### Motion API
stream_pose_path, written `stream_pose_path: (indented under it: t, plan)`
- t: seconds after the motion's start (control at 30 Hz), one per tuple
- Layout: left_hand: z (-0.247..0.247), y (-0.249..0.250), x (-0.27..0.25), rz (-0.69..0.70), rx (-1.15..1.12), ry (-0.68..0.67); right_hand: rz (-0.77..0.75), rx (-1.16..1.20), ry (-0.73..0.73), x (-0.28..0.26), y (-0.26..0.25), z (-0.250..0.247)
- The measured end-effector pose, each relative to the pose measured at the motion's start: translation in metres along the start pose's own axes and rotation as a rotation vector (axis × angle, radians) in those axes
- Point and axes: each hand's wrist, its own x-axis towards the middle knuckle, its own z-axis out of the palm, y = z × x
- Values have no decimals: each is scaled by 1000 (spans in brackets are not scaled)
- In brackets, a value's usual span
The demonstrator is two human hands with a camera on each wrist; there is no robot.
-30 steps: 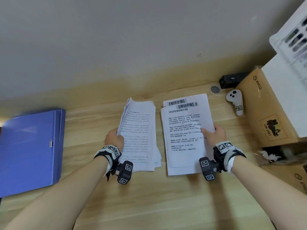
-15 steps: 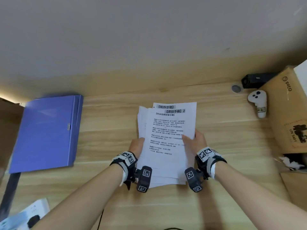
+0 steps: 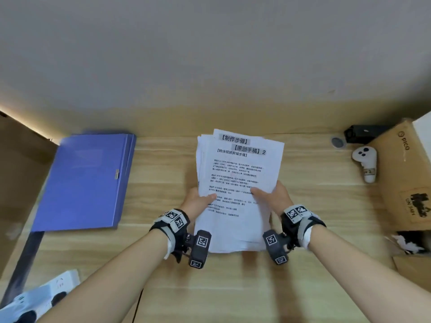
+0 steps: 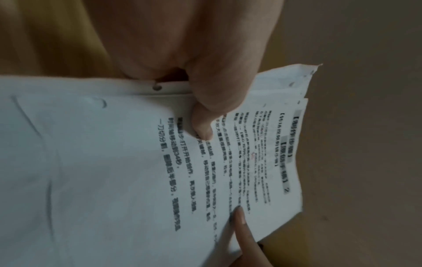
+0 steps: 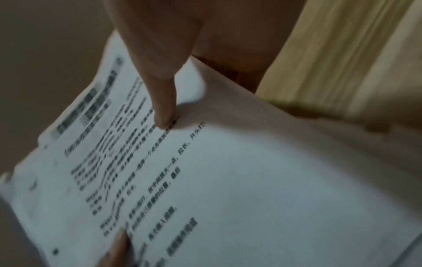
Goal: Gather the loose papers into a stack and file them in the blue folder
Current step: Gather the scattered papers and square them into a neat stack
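Papers (image 3: 235, 183) sit gathered in one uneven stack between my two hands, over the middle of the wooden surface (image 3: 233, 287). My left hand (image 3: 197, 201) grips the stack's left edge, thumb lying on the top sheet; the left wrist view shows that thumb (image 4: 203, 124) pressed down on the printed page, with punched holes along the sheets' edge beside it. My right hand (image 3: 276, 198) grips the right edge the same way, its thumb (image 5: 163, 108) laid across the text. So both sets of fingers are clamped on the papers, thumbs above; the fingers beneath are hidden by the sheets. The far corners of the lower sheets fan out to the left behind the top page, so the edges are not flush. The top sheet carries bold headings and lines of small print, facing me. I cannot tell whether the near end of the stack touches the surface.

The blue folder (image 3: 86, 180) lies closed and flat on the surface well to the left of the papers, clasp at its right side, apart from both hands. To the right, near the wall, lie a white controller (image 3: 366, 163) and a small black device (image 3: 360, 134), beside a cardboard box (image 3: 405, 173). A white power strip (image 3: 39, 299) shows at the lower left corner.
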Motion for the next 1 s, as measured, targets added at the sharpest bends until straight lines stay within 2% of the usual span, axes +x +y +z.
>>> stream_pose_path:
  t: [0.1,0.23,0.33,0.53,0.67,0.73,0.87,1.0]
  plan:
    - [-18,41,-10,129,-29,-15,-32,137,-24,-4,-43,-12]
    - [-39,93,-31,339,30,-57,-200,322,-55,-20,-95,-25]
    - [-45,99,-54,440,64,-126,-301,374,-63,-40,-95,-27]
    - [-41,59,-64,439,140,-109,-237,145,-94,-66,-57,-20]
    - [-27,64,-64,435,118,-68,-242,178,-19,-64,-65,-11]
    - [-25,73,-72,494,88,-73,-281,182,-9,-60,-73,-11]
    - [-38,74,-89,595,16,-161,-378,190,-48,-71,-80,-20]
    - [-41,51,-88,544,100,-139,-339,130,-83,-81,-57,-16]
